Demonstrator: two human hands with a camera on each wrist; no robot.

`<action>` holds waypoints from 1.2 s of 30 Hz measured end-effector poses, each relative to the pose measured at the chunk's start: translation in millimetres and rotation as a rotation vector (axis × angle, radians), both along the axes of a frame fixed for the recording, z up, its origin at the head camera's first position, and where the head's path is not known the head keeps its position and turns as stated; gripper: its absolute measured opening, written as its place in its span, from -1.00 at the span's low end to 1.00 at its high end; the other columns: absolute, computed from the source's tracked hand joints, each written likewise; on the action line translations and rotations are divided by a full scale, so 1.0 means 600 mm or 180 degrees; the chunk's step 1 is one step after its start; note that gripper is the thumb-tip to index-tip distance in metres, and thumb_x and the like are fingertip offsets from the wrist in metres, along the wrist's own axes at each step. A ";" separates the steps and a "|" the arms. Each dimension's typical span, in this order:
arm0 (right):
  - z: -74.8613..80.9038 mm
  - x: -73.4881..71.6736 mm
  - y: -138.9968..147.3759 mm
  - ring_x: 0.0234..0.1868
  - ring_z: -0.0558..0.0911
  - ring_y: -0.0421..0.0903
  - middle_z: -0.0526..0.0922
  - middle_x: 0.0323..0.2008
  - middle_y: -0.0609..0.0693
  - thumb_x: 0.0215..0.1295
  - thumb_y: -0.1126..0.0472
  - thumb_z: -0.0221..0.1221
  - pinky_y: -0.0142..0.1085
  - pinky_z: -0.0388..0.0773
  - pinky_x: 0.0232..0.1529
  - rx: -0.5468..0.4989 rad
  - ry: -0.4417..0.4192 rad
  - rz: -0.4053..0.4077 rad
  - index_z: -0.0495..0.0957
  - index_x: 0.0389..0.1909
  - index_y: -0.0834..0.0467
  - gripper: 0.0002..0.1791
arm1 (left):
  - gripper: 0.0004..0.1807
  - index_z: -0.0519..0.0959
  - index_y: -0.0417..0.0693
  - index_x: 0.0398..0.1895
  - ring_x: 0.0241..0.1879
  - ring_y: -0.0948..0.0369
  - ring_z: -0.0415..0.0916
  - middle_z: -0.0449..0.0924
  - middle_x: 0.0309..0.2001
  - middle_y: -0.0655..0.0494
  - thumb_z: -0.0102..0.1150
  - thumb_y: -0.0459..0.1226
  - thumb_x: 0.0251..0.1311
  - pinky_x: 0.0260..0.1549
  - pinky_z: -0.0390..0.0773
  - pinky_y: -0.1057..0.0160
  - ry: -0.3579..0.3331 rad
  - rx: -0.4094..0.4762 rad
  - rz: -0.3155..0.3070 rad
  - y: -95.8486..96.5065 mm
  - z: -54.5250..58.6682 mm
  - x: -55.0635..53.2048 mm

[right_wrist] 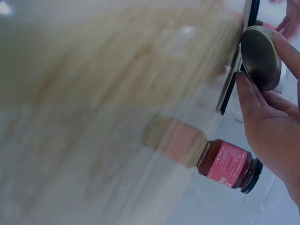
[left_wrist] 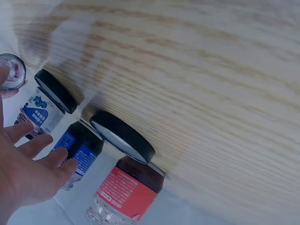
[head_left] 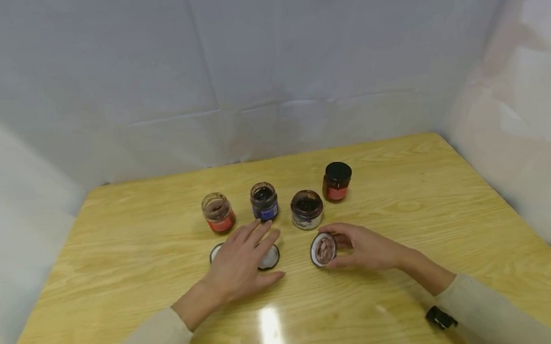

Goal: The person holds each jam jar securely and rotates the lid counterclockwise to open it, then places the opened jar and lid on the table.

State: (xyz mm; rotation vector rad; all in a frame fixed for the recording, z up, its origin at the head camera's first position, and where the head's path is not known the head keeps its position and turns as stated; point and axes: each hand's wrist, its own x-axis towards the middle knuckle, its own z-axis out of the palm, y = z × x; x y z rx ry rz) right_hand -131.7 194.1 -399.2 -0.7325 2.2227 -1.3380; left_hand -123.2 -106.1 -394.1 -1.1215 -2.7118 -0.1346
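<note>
My right hand (head_left: 370, 246) pinches a jar lid (head_left: 324, 249) by its rim between thumb and fingers. The lid is tilted on edge, and its white inside has brownish residue; its dark outer face shows in the right wrist view. My left hand (head_left: 243, 261) hovers with spread fingers over two other lids, holding nothing I can see. One of these, a black-rimmed lid (head_left: 269, 257), is partly covered; the other lid (head_left: 215, 252) is mostly hidden. Behind the hands stand three uncapped jars: a red-labelled jar (head_left: 218, 215), a blue-labelled jar (head_left: 264, 203) and a white-labelled jar (head_left: 307, 211).
A capped jar (head_left: 337, 183) with a black lid and red label stands at the back right. The wooden table (head_left: 133, 244) meets grey-white sheeting (head_left: 270, 77) behind and at both sides. A small black object (head_left: 440, 317) is by the right sleeve.
</note>
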 end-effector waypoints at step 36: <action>-0.002 0.003 -0.048 0.24 0.33 0.10 0.41 0.20 0.13 -0.05 0.02 0.44 -0.02 0.27 0.22 0.1319 0.1314 0.0023 0.45 0.16 0.25 -0.25 | -0.20 0.31 0.06 0.39 0.32 -0.07 0.18 0.25 0.35 -0.12 -0.09 0.31 0.21 0.29 0.10 -0.02 -0.0044 -0.0123 -0.0228 -0.013 -0.006 0.009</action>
